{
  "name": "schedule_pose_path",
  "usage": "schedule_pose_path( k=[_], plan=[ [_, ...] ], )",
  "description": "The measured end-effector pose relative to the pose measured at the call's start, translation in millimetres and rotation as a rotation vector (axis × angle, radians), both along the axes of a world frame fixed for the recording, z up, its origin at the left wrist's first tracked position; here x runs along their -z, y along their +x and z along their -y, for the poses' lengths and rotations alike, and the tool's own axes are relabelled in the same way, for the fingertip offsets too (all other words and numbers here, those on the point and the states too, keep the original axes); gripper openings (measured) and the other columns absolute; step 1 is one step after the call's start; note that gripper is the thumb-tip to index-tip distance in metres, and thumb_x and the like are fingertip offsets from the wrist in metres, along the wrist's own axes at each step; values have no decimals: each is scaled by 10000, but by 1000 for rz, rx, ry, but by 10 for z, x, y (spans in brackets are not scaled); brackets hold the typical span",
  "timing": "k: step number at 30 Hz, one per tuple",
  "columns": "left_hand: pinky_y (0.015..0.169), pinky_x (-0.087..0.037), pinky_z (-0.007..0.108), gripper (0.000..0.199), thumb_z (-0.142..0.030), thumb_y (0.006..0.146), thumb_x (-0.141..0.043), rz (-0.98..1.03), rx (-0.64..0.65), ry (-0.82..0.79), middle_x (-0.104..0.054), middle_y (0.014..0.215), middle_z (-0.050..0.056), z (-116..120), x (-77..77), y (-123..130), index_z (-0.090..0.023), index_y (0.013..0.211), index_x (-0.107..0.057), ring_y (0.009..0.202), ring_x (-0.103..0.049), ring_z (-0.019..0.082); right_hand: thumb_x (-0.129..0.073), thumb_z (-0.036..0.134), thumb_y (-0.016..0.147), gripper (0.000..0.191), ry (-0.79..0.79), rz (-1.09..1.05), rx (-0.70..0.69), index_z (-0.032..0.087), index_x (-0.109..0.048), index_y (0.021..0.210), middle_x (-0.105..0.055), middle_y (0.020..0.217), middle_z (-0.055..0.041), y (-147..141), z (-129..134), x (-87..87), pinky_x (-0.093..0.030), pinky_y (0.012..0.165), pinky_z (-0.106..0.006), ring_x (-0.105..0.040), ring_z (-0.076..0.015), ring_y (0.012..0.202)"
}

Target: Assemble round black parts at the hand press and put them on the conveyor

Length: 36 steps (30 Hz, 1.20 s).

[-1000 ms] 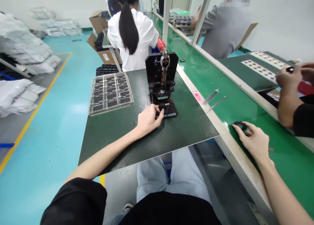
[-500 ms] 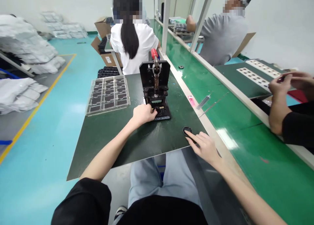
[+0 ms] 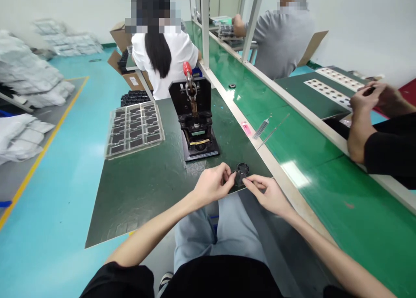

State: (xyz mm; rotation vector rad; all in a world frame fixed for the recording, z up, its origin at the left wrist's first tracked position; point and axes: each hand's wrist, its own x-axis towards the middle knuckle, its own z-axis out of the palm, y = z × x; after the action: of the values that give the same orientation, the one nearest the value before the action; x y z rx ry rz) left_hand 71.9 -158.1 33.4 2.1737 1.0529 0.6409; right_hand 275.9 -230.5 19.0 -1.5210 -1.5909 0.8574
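At the near right corner of the green tabletop, a round black piece is held by the left hand and right hand, each clamped on one edge. Behind it, perhaps touching, a second disc is seen; a black press is set farther back.

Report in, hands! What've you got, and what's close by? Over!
Left hand and right hand: fingertips on one round black part. Second black part: just beyond it. Black press: farther off, leftward.
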Motion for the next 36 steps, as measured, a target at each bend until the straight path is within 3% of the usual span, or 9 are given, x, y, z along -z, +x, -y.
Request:
schedule_pose_path(
  k=[3, 6, 10, 14, 17, 21, 29, 32, 36],
  plan=[
    [537, -391, 216, 194, -353, 978, -585, 55, 40, 41, -641, 652, -41, 85, 15, 107, -202, 860, -562, 509, -564, 93, -558, 669, 948, 556, -70, -75, 22, 158, -736, 822, -549, 602, 3, 22, 79, -57, -389, 486, -237, -459, -114, 542],
    [573, -464, 233, 212, -371, 1019, -539, 80, 167, 107, -668, 707, -21, 92, -3, 172, -199, 900, -576, 575, -602, 112, -593, 684, 915, 544, -85, -59, 100, 168, -741, 826, -640, 662, -23, 165, 218, -141, -432, 500, -235, -538, -130, 565],
    [904, -593, 379, 249, -351, 1051, -465, 15, 297, 372, -740, 1027, 107, 10, 81, 253, -160, 1069, -623, 1029, -691, 238, -640, 707, 836, 529, -93, 61, 372, 188, -734, 794, -723, 726, -54, 753, 491, -176, -476, 526, -250, -631, -168, 596],
    [1161, -485, 531, 398, -340, 1039, -483, -145, 372, 556, -617, 1405, 220, -97, 296, 329, -85, 1330, -576, 1446, -492, 367, -613, 792, 729, 575, -175, 417, 671, 235, -732, 810, -711, 679, -106, 1528, 908, -22, -505, 523, -367, -714, -322, 695],
    [1230, -412, 566, 509, -346, 1042, -468, -191, 413, 552, -489, 1551, 259, -141, 423, 334, -48, 1454, -496, 1565, -313, 405, -605, 828, 700, 660, -115, 636, 774, 275, -745, 1031, -673, 662, -103, 1851, 1199, 158, -497, 515, -443, -722, -399, 744],
    [1259, -384, 574, 528, -316, 1057, -409, -184, 423, 499, -472, 1573, 264, -175, 467, 278, -32, 1500, -450, 1586, -284, 367, -580, 842, 760, 792, -85, 650, 764, 247, -704, 1267, -671, 712, -78, 1890, 1285, 316, -526, 583, -442, -707, -343, 701],
    [1275, -373, 568, 519, -262, 1057, -366, -244, 433, 517, -524, 1547, 228, -201, 439, 215, -34, 1515, -450, 1570, -329, 353, -560, 875, 789, 837, -7, 591, 685, 181, -759, 1213, -654, 700, -82, 1876, 1009, 359, -546, 673, -406, -670, -279, 687],
    [1269, -389, 551, 523, -251, 1052, -370, -250, 424, 518, -510, 1559, 230, -185, 429, 188, -35, 1522, -447, 1568, -334, 346, -550, 897, 751, 813, -58, 575, 739, 232, -763, 1167, -674, 724, -103, 1861, 1185, 317, -564, 663, -454, -701, -322, 696],
    [1260, -404, 535, 511, -240, 1050, -374, -284, 424, 532, -516, 1555, 231, -139, 393, 149, -38, 1511, -462, 1564, -345, 345, -587, 892, 667, 635, -167, 568, 849, 389, -717, 1032, -732, 777, -139, 1979, 1775, 408, -570, 620, -547, -737, -425, 788]
  ],
)
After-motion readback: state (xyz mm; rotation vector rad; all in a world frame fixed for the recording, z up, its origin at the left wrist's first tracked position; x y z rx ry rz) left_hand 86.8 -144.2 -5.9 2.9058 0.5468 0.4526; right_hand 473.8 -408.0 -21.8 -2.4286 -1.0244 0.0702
